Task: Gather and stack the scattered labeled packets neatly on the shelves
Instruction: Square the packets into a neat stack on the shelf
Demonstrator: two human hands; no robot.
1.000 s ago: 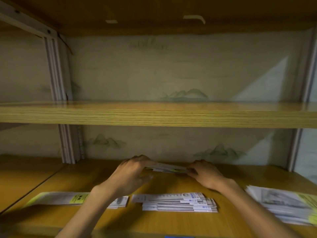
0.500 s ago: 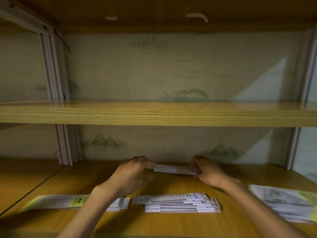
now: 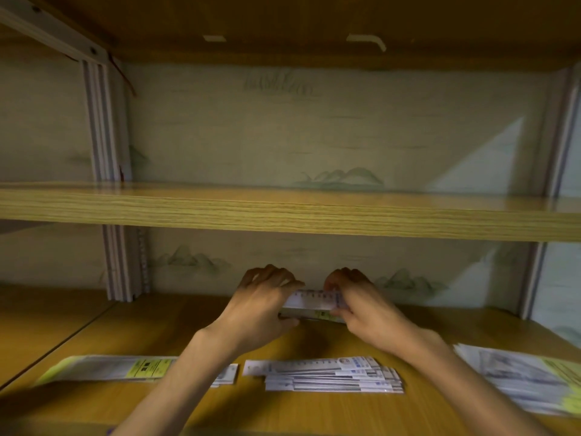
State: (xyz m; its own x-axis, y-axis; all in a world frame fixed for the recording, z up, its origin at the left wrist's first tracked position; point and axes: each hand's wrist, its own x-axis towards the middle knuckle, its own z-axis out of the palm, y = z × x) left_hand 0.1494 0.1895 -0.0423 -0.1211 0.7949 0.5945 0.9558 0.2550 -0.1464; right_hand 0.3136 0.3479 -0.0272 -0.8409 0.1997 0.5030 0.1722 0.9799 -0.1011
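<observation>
Both hands grip one small bundle of packets (image 3: 311, 302) at centre frame, low against the back wall of the lower shelf (image 3: 157, 322). The left hand (image 3: 261, 306) has its fingers curled over the bundle's left end, thumb underneath. The right hand (image 3: 361, 305) pinches the right end, fingers bent over the top edge. Both forearms reach in from the bottom of the frame, converging on the bundle. The bundle is white with printed lines and a yellow patch on its lower edge; whether it rests on the shelf I cannot tell. Nearer the camera lie a fanned white stack (image 3: 330, 374) at lower centre, a yellow-labelled pile (image 3: 119, 368) at lower left, and another pile (image 3: 522, 376) at lower right.
</observation>
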